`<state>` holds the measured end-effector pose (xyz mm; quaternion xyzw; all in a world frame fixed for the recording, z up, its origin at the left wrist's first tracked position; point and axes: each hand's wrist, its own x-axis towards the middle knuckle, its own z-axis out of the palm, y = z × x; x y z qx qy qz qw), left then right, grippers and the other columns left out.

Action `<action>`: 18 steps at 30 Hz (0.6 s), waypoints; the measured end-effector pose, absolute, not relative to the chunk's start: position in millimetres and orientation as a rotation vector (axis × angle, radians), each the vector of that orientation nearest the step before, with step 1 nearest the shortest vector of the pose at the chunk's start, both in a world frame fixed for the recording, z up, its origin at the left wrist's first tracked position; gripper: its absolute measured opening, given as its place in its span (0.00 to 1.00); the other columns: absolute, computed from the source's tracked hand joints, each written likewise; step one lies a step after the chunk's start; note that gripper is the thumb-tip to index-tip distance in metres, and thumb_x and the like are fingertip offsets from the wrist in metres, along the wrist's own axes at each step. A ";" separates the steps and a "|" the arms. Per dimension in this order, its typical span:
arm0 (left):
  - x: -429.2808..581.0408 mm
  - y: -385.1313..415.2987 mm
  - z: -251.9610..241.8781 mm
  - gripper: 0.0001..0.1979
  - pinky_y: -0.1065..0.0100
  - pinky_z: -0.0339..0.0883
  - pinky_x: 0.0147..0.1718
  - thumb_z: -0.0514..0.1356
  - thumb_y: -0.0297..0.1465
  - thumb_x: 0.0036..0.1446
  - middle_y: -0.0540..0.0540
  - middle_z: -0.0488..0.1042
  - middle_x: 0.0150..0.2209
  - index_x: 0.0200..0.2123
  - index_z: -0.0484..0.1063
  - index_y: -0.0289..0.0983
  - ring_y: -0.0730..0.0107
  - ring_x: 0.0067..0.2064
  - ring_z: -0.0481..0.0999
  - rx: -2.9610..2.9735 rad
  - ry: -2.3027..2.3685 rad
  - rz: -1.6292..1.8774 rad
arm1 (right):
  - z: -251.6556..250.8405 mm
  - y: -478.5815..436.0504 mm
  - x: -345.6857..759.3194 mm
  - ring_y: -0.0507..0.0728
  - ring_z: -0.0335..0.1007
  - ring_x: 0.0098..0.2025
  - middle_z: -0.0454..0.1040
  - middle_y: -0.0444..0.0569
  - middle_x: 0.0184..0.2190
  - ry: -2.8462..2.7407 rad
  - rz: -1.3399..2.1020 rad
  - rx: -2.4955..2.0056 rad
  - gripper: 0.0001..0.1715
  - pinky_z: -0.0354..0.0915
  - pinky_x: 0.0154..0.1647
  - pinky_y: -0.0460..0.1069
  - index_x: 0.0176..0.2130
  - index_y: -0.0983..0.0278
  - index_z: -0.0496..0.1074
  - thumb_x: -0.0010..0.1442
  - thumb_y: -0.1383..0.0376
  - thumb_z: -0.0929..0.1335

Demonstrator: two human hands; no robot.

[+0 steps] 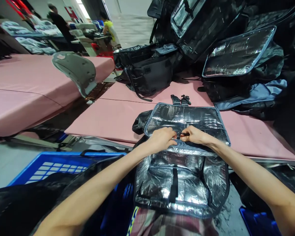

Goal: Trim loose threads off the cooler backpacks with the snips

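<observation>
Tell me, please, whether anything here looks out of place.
Dark, thread-like bits appear scattered on the floor near the open silver-lined bag, looking like uncleared scraps. Nothing looks clearly damaged.

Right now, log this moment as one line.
Left hand: at flap; right hand: pinching small black piece; bag: open, silver lining showing; table: pink
</observation>
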<state>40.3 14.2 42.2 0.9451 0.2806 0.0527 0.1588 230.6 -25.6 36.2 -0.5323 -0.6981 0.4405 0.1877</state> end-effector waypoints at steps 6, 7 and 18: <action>58.1 25.5 34.7 0.08 0.71 0.58 0.31 0.53 0.30 0.54 0.49 0.75 0.32 0.29 0.73 0.37 0.69 0.33 0.72 2.514 0.838 0.128 | 40.5 -45.0 247.8 0.49 0.60 0.26 0.70 0.43 0.25 -2.112 0.799 -1.633 0.08 0.52 0.27 0.44 0.30 0.65 0.74 0.51 0.64 0.66; 58.8 29.1 35.5 0.08 0.72 0.57 0.30 0.53 0.30 0.53 0.50 0.75 0.30 0.28 0.72 0.37 0.70 0.32 0.71 2.473 0.847 0.109 | 41.6 -52.1 252.8 0.51 0.64 0.30 0.72 0.44 0.30 -2.160 0.647 -1.663 0.09 0.53 0.29 0.45 0.34 0.64 0.75 0.51 0.66 0.66; 70.2 43.4 37.2 0.08 0.72 0.56 0.28 0.54 0.31 0.49 0.51 0.73 0.25 0.25 0.72 0.36 0.71 0.28 0.69 2.340 0.895 -0.001 | 37.0 -62.0 271.1 0.55 0.68 0.35 0.74 0.47 0.37 -2.240 0.202 -1.779 0.15 0.56 0.32 0.47 0.44 0.61 0.71 0.56 0.60 0.66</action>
